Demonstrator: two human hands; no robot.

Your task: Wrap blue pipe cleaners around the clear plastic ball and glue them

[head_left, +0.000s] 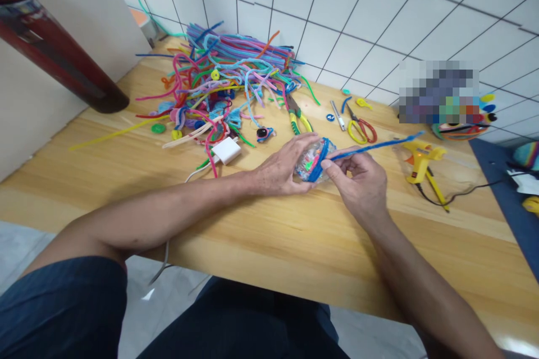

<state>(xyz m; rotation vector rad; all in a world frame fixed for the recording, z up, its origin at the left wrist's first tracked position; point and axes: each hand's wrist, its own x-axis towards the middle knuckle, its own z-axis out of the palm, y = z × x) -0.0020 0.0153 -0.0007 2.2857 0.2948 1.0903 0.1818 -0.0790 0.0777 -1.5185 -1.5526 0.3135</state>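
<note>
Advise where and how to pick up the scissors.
By the loops, coming from the near side, I'd say: the scissors lie with both loops facing the near side, blades towards the wall. The right hand, nearest, holds the blue stem.

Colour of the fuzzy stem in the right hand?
The fuzzy stem is blue, clearest in the head view.

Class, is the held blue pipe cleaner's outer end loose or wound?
Loose: the blue pipe cleaner juts past the right hand, away from the clear container.
</note>
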